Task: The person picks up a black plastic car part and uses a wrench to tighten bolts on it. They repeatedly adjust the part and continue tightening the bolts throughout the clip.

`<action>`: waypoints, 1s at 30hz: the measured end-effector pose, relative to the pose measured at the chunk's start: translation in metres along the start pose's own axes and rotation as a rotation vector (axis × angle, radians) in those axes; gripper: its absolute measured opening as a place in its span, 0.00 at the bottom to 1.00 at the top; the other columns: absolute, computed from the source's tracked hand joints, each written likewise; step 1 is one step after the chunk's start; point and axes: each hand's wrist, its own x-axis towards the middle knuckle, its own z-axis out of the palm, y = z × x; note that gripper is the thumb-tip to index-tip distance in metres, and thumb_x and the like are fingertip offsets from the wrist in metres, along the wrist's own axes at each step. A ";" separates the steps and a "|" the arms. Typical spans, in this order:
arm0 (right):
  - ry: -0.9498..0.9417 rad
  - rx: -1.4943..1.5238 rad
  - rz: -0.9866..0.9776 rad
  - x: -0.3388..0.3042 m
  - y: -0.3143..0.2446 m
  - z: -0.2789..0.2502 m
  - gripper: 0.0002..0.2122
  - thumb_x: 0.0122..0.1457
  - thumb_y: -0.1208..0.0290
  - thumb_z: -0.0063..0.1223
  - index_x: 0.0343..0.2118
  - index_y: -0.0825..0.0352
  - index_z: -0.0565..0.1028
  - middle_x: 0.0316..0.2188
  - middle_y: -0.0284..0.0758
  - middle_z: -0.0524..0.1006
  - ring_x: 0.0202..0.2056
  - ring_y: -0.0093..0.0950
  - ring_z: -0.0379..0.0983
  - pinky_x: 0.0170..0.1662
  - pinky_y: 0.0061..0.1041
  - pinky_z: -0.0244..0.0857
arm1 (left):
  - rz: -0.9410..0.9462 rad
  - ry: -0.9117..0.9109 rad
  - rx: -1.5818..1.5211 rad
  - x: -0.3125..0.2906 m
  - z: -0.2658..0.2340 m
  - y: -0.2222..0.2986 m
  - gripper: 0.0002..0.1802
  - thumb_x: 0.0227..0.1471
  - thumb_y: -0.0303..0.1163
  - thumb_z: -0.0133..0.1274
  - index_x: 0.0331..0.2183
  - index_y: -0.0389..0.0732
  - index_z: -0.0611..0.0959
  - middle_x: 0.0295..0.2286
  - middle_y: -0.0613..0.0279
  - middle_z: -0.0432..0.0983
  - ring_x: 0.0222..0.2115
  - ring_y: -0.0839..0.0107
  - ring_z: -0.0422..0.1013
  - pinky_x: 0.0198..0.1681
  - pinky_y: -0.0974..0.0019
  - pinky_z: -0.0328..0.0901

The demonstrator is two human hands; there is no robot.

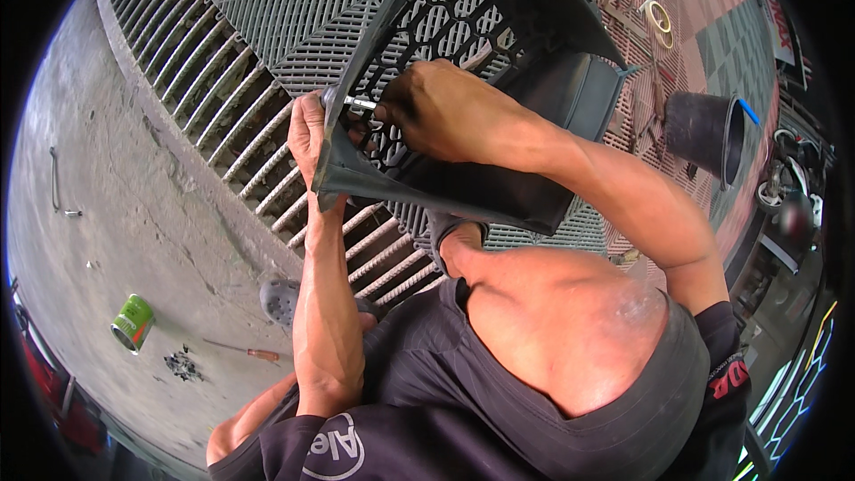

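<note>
A black plastic housing (570, 0) with a honeycomb mesh (434, 22) stands tilted in front of me, over my legs. At its left edge, my left hand (307, 134) presses its fingers together against the outer wall. My right hand (436, 111) reaches inside the housing, its fingers closed around the end of a short shiny metal tool (360, 102). The tool lies level and points left at the wall, opposite my left fingers. Its far end meets the wall near a small round grey piece (330, 98). My right fingertips are partly in shadow.
A metal drain grate (236, 125) runs beneath, beside concrete on the left. There lie a green can (133, 323), small black pieces (183, 363), a screwdriver (258, 354) and a wrench (54, 180). At right stand a black bucket (699, 132) and a tape roll (659, 18).
</note>
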 end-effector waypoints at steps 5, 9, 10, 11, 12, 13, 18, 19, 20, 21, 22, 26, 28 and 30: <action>-0.061 0.055 0.077 0.013 0.001 -0.002 0.12 0.65 0.68 0.53 0.36 0.73 0.83 0.29 0.52 0.81 0.32 0.48 0.81 0.40 0.43 0.74 | 0.045 -0.007 0.087 0.005 -0.006 -0.007 0.22 0.74 0.50 0.42 0.40 0.41 0.79 0.21 0.66 0.76 0.17 0.80 0.72 0.18 0.74 0.69; -0.188 0.123 0.160 0.011 -0.006 -0.024 0.12 0.64 0.67 0.54 0.33 0.72 0.84 0.23 0.44 0.81 0.27 0.37 0.80 0.35 0.38 0.73 | 0.038 0.012 0.085 0.007 -0.007 -0.011 0.21 0.74 0.48 0.42 0.40 0.41 0.79 0.22 0.66 0.75 0.17 0.80 0.71 0.17 0.74 0.69; -0.221 0.070 0.152 0.014 -0.007 -0.027 0.12 0.64 0.67 0.55 0.33 0.71 0.84 0.22 0.43 0.81 0.27 0.34 0.80 0.34 0.36 0.72 | 0.040 0.012 0.068 0.007 -0.010 -0.013 0.21 0.74 0.48 0.42 0.40 0.41 0.79 0.22 0.66 0.74 0.17 0.80 0.71 0.17 0.74 0.69; -0.254 0.017 0.142 0.020 -0.008 -0.029 0.12 0.64 0.66 0.55 0.33 0.71 0.84 0.21 0.41 0.81 0.26 0.32 0.79 0.33 0.34 0.72 | 0.043 0.013 0.051 0.007 -0.012 -0.015 0.21 0.74 0.47 0.42 0.40 0.41 0.79 0.22 0.66 0.74 0.17 0.80 0.71 0.18 0.74 0.69; -0.286 -0.035 0.138 0.024 -0.008 -0.030 0.13 0.64 0.65 0.56 0.33 0.71 0.84 0.21 0.40 0.80 0.25 0.29 0.78 0.32 0.33 0.71 | 0.033 0.007 0.024 0.007 -0.009 -0.013 0.20 0.74 0.47 0.42 0.40 0.41 0.79 0.22 0.67 0.74 0.17 0.80 0.71 0.18 0.73 0.68; -0.263 0.034 0.185 0.022 -0.011 -0.028 0.13 0.64 0.65 0.56 0.32 0.71 0.84 0.21 0.40 0.81 0.26 0.29 0.78 0.32 0.33 0.71 | 0.059 0.030 0.078 0.005 -0.006 -0.012 0.20 0.74 0.46 0.43 0.40 0.41 0.79 0.22 0.67 0.74 0.17 0.79 0.70 0.18 0.73 0.67; 0.020 0.389 0.176 0.014 -0.003 0.026 0.17 0.66 0.63 0.57 0.28 0.74 0.81 0.23 0.41 0.82 0.22 0.25 0.77 0.27 0.31 0.71 | 0.137 0.103 0.107 -0.001 0.000 -0.010 0.16 0.70 0.44 0.47 0.41 0.41 0.79 0.23 0.69 0.72 0.18 0.80 0.66 0.20 0.72 0.64; 0.093 0.475 0.189 0.013 -0.008 0.034 0.17 0.66 0.63 0.57 0.27 0.74 0.81 0.23 0.41 0.82 0.21 0.24 0.77 0.25 0.31 0.70 | 0.235 0.045 0.129 -0.006 0.003 -0.004 0.15 0.70 0.43 0.47 0.41 0.41 0.79 0.24 0.70 0.71 0.20 0.81 0.66 0.22 0.73 0.64; 0.069 0.528 0.272 0.008 -0.012 0.041 0.17 0.68 0.63 0.56 0.28 0.73 0.81 0.21 0.37 0.80 0.18 0.21 0.73 0.22 0.27 0.66 | 0.333 -0.015 0.149 -0.012 0.005 0.004 0.14 0.69 0.42 0.48 0.42 0.41 0.78 0.26 0.72 0.70 0.22 0.82 0.65 0.24 0.73 0.63; 0.014 0.656 0.306 0.007 -0.022 0.042 0.16 0.69 0.64 0.56 0.29 0.72 0.82 0.20 0.35 0.79 0.18 0.20 0.72 0.22 0.26 0.65 | 0.447 -0.052 0.181 -0.017 0.001 0.022 0.13 0.68 0.41 0.48 0.42 0.41 0.78 0.27 0.73 0.69 0.24 0.83 0.65 0.26 0.73 0.63; -0.021 0.779 0.363 0.003 -0.021 0.042 0.16 0.69 0.64 0.55 0.30 0.72 0.83 0.20 0.34 0.78 0.19 0.20 0.71 0.22 0.25 0.64 | 0.312 -0.021 0.089 -0.014 0.007 0.032 0.13 0.68 0.40 0.48 0.42 0.41 0.78 0.27 0.74 0.68 0.24 0.83 0.64 0.26 0.74 0.63; -0.030 0.848 0.364 -0.009 -0.020 0.032 0.15 0.70 0.65 0.55 0.35 0.73 0.85 0.20 0.33 0.78 0.18 0.21 0.69 0.23 0.27 0.64 | 0.126 0.046 -0.071 0.000 0.003 0.002 0.16 0.72 0.44 0.46 0.38 0.42 0.79 0.26 0.76 0.67 0.24 0.85 0.63 0.25 0.76 0.60; -0.019 0.794 0.351 -0.020 -0.017 0.023 0.15 0.69 0.65 0.56 0.36 0.74 0.85 0.21 0.36 0.79 0.19 0.24 0.71 0.25 0.31 0.66 | 0.141 0.009 0.041 -0.001 0.006 0.001 0.18 0.73 0.46 0.45 0.38 0.43 0.80 0.25 0.76 0.68 0.25 0.85 0.63 0.25 0.77 0.60; -0.050 0.756 0.357 -0.030 -0.023 0.012 0.14 0.68 0.66 0.56 0.37 0.74 0.85 0.21 0.39 0.80 0.20 0.27 0.73 0.28 0.33 0.69 | 0.157 0.017 0.037 -0.005 0.009 0.006 0.19 0.73 0.47 0.45 0.38 0.42 0.80 0.25 0.75 0.69 0.24 0.85 0.65 0.25 0.78 0.60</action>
